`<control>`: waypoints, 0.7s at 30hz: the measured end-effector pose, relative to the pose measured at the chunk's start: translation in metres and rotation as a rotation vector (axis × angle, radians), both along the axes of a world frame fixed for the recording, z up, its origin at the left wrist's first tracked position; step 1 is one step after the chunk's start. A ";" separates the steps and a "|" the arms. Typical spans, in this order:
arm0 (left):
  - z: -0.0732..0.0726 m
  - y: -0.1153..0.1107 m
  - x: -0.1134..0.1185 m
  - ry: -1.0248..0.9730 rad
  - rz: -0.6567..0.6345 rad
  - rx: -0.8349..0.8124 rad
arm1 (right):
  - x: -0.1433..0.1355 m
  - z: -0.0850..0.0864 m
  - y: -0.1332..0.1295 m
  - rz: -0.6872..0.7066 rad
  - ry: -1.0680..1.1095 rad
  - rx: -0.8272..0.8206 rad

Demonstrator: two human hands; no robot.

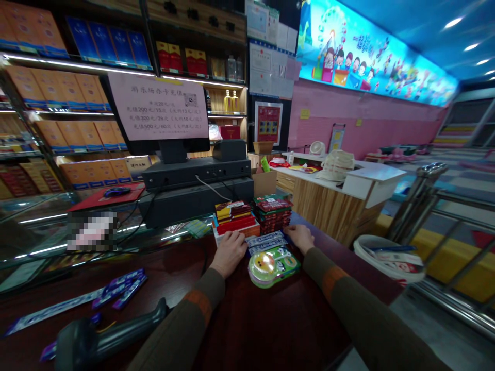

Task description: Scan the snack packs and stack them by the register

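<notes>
On the dark red-brown bench (255,330), the left hand (231,252) and right hand (300,237) sit at opposite ends of blue-and-white packets (266,240); their grip is unclear. A green blister pack (274,265) lies just nearer the wearer. Beyond stand a red-and-yellow stack of packets (235,215) and a darker stack of sachets (273,212). A barcode scanner (112,335) lies at lower left, below the monitor (158,141) bearing a paper sign (158,105).

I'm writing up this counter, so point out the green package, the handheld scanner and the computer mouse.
Green package (275,267): head view, middle of its front.
Handheld scanner (121,337): head view, on its handle.
Computer mouse (117,191): head view, on its top.
</notes>
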State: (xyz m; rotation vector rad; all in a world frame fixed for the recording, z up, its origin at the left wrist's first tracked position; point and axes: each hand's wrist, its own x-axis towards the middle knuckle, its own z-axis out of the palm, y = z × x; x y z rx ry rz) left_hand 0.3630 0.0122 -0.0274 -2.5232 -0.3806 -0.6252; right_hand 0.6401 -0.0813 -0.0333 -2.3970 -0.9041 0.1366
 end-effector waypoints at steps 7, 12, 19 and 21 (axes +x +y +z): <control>0.005 -0.003 -0.007 0.009 0.022 0.004 | 0.003 -0.005 -0.005 0.020 -0.030 0.047; 0.012 -0.005 -0.014 0.013 0.039 -0.001 | 0.005 -0.004 -0.011 0.041 -0.024 0.067; 0.025 -0.012 -0.030 -0.025 0.043 -0.036 | -0.006 0.007 -0.021 0.061 -0.029 0.088; 0.027 -0.013 -0.036 -0.040 0.036 -0.036 | -0.012 0.011 -0.024 0.071 -0.031 0.094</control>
